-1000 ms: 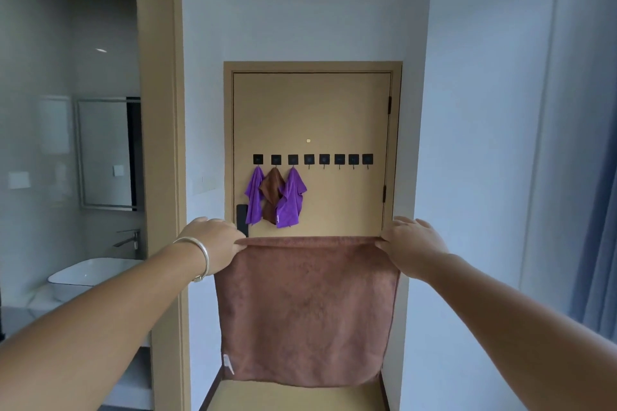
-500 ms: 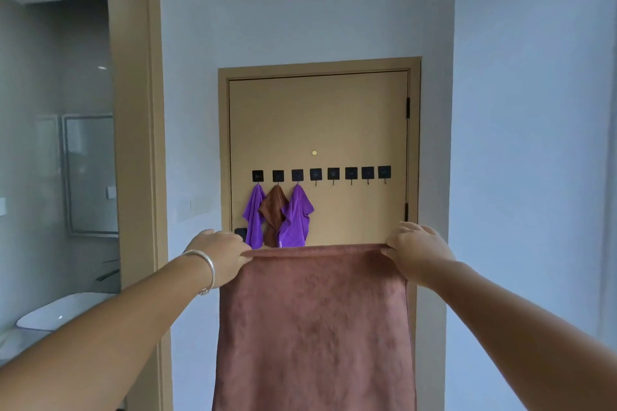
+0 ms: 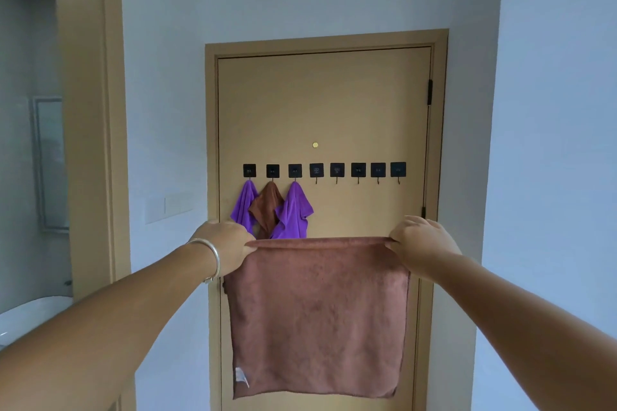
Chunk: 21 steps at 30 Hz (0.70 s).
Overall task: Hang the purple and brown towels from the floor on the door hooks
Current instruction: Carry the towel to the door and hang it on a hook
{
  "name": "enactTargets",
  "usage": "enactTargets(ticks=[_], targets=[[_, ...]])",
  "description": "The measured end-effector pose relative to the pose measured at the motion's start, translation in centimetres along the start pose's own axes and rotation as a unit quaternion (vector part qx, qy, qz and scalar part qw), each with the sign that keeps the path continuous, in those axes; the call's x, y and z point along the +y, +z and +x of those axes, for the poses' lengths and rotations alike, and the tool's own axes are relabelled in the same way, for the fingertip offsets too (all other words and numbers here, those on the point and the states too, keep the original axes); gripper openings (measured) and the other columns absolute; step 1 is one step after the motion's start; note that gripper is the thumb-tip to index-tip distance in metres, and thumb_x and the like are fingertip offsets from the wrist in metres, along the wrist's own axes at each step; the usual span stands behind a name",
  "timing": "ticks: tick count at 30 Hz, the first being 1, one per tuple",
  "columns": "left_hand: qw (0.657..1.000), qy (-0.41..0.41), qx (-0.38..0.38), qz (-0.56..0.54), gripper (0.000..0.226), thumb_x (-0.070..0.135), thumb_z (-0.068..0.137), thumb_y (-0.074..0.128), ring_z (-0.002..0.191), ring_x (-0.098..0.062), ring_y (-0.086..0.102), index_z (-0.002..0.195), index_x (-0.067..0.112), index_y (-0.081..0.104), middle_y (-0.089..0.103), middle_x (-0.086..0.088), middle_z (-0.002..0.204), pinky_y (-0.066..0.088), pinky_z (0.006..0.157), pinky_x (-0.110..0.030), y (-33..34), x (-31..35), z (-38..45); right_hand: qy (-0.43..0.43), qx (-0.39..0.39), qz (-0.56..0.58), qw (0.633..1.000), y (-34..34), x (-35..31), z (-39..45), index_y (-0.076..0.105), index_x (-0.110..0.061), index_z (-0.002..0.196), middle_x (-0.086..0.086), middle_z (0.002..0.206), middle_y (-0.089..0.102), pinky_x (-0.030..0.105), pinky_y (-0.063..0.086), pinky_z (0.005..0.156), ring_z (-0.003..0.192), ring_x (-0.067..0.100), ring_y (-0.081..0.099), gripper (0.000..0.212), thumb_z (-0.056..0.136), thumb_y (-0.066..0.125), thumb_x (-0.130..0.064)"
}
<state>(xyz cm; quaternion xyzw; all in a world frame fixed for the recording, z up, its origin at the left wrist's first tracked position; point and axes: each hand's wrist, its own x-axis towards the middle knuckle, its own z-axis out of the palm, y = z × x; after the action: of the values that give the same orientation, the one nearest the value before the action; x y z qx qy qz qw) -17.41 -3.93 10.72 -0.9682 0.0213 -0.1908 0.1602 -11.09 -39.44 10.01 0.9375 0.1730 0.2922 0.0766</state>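
While both arms reach forward, left hand [image 3: 223, 245] and right hand [image 3: 421, 239] pinch brown towel [image 3: 317, 317].

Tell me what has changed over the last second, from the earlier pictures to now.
The view has drawn nearer the door and tilted up, so the sink has almost left the frame. The brown towel is carried along, still spread flat. Unchanged: the left hand and right hand still pinch its top corners; two purple towels and one brown one still hang on the three leftmost hooks, five hooks free.
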Motion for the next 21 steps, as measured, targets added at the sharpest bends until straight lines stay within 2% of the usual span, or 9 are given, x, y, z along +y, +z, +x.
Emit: enactTargets(ticks=[3,8,14,18,21], targets=[[1.000,0.013,0.006,0.004,0.038,0.039,0.101,0.027,0.091,-0.017,0.057,0.090,0.029,0.061,0.061,0.006,0.096,0.041,0.085,-0.033,2.5,-0.7,4.3,0.006,-0.006,0.000,1.000,3.1,0.3,3.0,0.066,-0.030,0.103,-0.009,0.106,0.060,0.031,0.039,0.096,0.112,0.012,0.047,0.032,0.102,0.037,-0.042],[0.999,0.035,0.012,-0.006,0.037,0.039,0.102,0.028,0.097,-0.016,0.055,0.094,0.029,0.063,0.062,0.007,0.099,0.034,0.083,-0.031,6.2,-2.5,11.9,0.018,-0.030,-0.016,0.999,7.2,0.3,9.0,0.066,-0.030,0.109,-0.008,0.111,0.060,0.032,0.038,0.100,0.116,0.013,0.047,0.034,0.102,0.036,-0.043],[0.998,0.033,0.026,-0.047,0.038,0.036,0.102,0.030,0.085,-0.016,0.056,0.080,0.025,0.059,0.061,0.006,0.087,0.042,0.087,-0.033,9.3,-6.2,20.6,0.039,-0.019,-0.006,0.999,10.4,-0.3,18.2,0.068,-0.028,0.105,-0.007,0.106,0.060,0.033,0.039,0.098,0.112,0.013,0.048,0.038,0.101,0.034,-0.045],[0.997,0.044,0.020,-0.054,0.037,0.038,0.102,0.031,0.087,-0.016,0.058,0.093,0.024,0.065,0.063,0.005,0.091,0.044,0.090,-0.034,11.8,-7.7,24.8,0.049,-0.025,-0.009,0.998,13.1,-1.0,22.1,0.068,-0.027,0.105,-0.007,0.102,0.058,0.032,0.040,0.095,0.108,0.013,0.049,0.038,0.101,0.035,-0.044],[0.997,0.045,0.023,-0.056,0.036,0.038,0.102,0.032,0.091,-0.017,0.059,0.100,0.024,0.065,0.064,0.005,0.097,0.047,0.089,-0.034,13.7,-8.3,27.4,0.051,-0.037,-0.011,0.998,15.3,-1.2,24.3,0.068,-0.028,0.108,-0.008,0.106,0.058,0.032,0.040,0.096,0.110,0.012,0.048,0.037,0.101,0.036,-0.045]])
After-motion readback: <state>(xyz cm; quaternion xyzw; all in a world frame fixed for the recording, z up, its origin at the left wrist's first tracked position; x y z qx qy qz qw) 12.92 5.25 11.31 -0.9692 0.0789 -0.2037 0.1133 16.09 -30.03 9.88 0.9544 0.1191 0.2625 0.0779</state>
